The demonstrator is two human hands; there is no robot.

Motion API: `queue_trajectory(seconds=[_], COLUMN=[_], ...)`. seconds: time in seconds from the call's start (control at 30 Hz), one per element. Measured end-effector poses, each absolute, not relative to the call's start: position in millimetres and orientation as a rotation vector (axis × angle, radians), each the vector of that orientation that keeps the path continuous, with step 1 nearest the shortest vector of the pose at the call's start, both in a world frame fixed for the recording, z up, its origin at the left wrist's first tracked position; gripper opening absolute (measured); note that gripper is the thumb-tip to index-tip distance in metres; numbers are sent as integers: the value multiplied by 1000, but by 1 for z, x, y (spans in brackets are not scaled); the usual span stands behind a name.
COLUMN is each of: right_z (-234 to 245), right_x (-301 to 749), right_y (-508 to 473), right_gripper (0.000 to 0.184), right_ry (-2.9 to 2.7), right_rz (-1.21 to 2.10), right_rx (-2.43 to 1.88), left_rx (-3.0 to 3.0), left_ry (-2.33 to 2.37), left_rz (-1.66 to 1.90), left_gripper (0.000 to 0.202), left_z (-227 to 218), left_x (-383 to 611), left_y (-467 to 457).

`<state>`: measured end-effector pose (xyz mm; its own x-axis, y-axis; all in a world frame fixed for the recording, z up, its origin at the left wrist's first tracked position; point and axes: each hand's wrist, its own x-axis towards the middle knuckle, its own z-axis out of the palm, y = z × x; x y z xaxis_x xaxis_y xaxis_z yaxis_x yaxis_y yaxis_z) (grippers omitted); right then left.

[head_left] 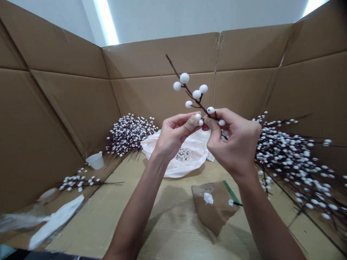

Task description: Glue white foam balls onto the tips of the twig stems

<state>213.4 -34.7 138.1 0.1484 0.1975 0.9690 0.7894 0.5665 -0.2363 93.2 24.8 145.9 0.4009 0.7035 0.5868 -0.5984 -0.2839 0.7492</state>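
My right hand grips the dark brown stem of an artificial berry branch between thumb and fingers. The branch tilts up to the left, and round white berries sit on its short twigs. Close beside it, my left hand is closed in a pinch at two white berries. Whether these berries are joined to the branch is hidden by the fingertips. Below and behind the hands lies an open white plastic bag with many loose white berries inside.
Cardboard walls surround the table. Piles of berry branches lie at the back left and right. A cardboard piece bears white paste. At left are a plastic cup, a tape roll and white cloth.
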Motion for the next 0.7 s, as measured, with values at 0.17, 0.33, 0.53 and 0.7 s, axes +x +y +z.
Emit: queue_trajectory(seconds=[0.17,0.33,0.53,0.7], right_z=[137,137,138,138], right_x=[214,216,215,214], right_y=[-33,-33,-34,-34], right_gripper=[19,19,19,19], right_ry=[-1385,-1374,-1402,-1409], right_rz=[-504,-462,-495,-471], right_rx=[-934,-950,-929,-916], left_rx=[1380,1425,1410,1357], left_ry=[118,155,182,193], left_rz=[1273,1281,1299,1349], left_gripper=[18,20,21,20], left_z=[144,146,149,148], left_x=[94,90,87,93], left_y=[25,25,22,17])
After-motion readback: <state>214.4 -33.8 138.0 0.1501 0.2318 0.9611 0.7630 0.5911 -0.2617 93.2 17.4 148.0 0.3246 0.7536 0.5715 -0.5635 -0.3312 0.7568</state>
